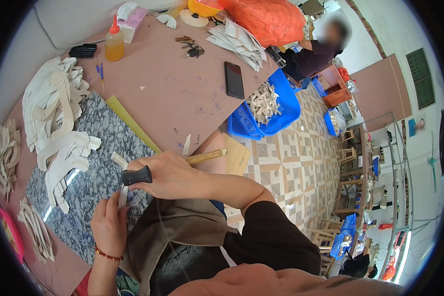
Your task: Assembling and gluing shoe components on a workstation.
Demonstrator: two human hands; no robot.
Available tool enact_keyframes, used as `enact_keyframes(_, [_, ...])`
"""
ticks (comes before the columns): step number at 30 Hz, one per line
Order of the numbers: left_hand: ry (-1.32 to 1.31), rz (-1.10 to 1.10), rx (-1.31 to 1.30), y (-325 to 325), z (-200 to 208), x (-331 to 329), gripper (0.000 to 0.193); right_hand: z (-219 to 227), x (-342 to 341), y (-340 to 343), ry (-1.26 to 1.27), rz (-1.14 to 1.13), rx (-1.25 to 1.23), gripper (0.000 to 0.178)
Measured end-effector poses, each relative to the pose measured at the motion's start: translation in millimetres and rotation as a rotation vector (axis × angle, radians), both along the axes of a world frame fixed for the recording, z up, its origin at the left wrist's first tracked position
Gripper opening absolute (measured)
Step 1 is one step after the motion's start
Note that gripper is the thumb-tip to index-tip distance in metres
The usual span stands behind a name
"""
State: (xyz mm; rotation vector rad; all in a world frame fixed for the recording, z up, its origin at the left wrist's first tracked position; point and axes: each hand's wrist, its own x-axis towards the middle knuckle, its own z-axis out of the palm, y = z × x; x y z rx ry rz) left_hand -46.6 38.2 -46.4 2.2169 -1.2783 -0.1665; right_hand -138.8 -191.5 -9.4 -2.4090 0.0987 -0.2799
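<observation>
My right hand (165, 173) is closed round a hammer with a black head (137, 175); its wooden handle (207, 156) sticks out to the right behind the hand. Just below the hammer head, my left hand (109, 219) pinches a narrow pale strip (123, 195) between thumb and fingers. The strip's other end (118, 160) shows above the head, over a speckled grey stone slab (111, 126). Whether the head touches the strip, I cannot tell. Curved pale strips (66, 158) lie heaped on the slab left of my hands.
A larger pile of pale strips (52, 103) and smaller bundles (34, 229) line the left. On the brown table (158, 89) are a glue bottle (114, 44), keys (191, 49) and a phone (234, 80). Blue baskets (287, 106) stand right. Another person (313, 59) sits beyond the table.
</observation>
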Motion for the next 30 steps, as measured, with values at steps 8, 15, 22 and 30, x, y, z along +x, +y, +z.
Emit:
enact_keyframes(8, [0.083,0.182,-0.085,-3.8,-7.9,-22.1,0.037,6.2,5.2,4.0,0.006,0.090,0.014,0.031])
enact_keyframes(15, [0.048,0.170,-0.061,1.4,0.7,-23.6,0.038,-4.7,4.4,7.0,-0.024,0.103,-0.010,0.031])
enact_keyframes(22, [0.114,0.192,-0.060,4.3,-2.6,-21.1,0.036,-1.2,6.0,5.9,0.020,0.096,0.008,0.030])
enact_keyframes(30, [0.051,0.107,-0.147,-1.4,-8.2,-17.0,0.029,4.2,4.9,2.7,0.063,0.077,0.027,0.030])
